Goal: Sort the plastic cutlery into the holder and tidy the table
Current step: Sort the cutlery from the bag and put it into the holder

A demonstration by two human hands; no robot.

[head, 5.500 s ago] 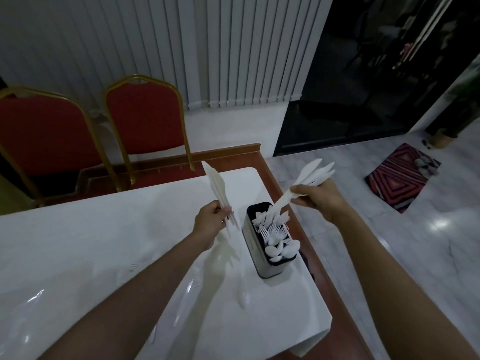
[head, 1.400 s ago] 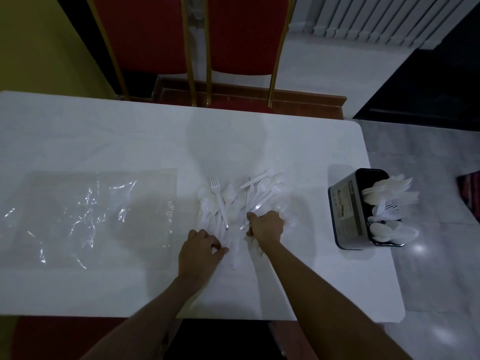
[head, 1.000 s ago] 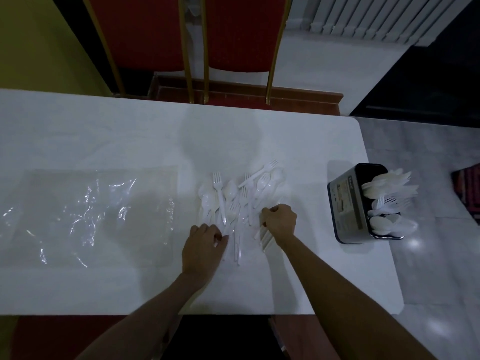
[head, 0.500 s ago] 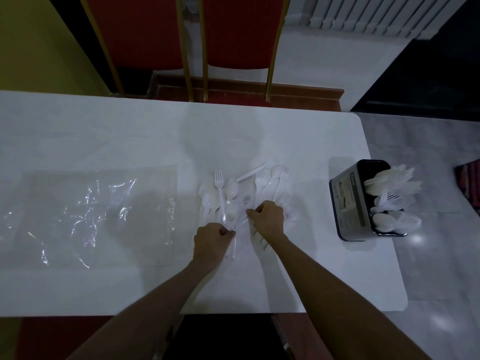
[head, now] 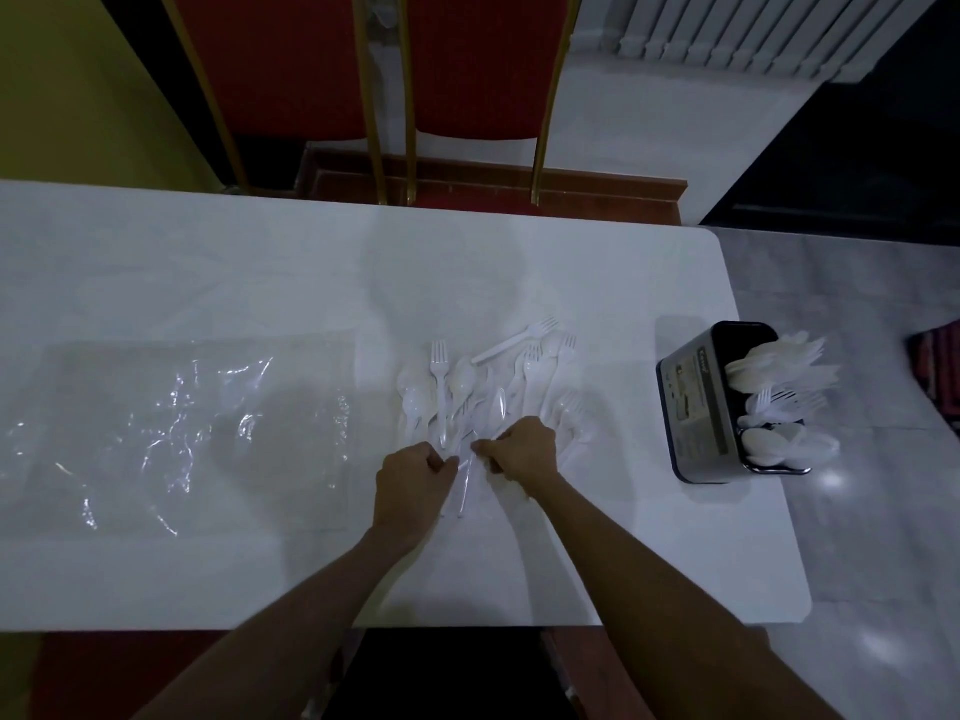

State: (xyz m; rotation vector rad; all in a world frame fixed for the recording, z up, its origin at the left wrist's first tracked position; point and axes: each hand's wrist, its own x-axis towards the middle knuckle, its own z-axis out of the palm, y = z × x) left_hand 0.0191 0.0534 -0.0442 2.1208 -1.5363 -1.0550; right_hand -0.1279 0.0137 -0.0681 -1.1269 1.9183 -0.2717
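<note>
Just ahead of both hands: loose cutlery (head: pixel 483 387), thin glossy white plastic, lies in an overlapping fan on the table (head: pixel 208 262), with handles toward the hands and heads pointing away.
Count in the pile: at least five forks with their tines showing, plus several oval spoon bowls. Overlap hides the exact number.
Left hand (head: pixel 413 480): its fingers are curled, and the fingertips pinch handle ends at the near edge of the pile.
Right hand (head: pixel 522 452): knuckles up, with fingers curled down around more handles. It sits just beside the left hand.
Right of the right hand: one holder (head: pixel 696 407), a dark rectangular box with a pale label on its side. It stands near the table's end, apart from the pile.
Inside the holder: sorted cutlery (head: pixel 779 387), white spoons, forks and flat blades sticking out in groups.
Left of the left hand: one clear plastic sheet (head: pixel 182 423), crinkled and shiny, lying flat.
Beyond the hands: two chairs (head: pixel 291 70) with red padded backs and gold metal frames.
Table surface: white and smooth, with rounded corners.
</note>
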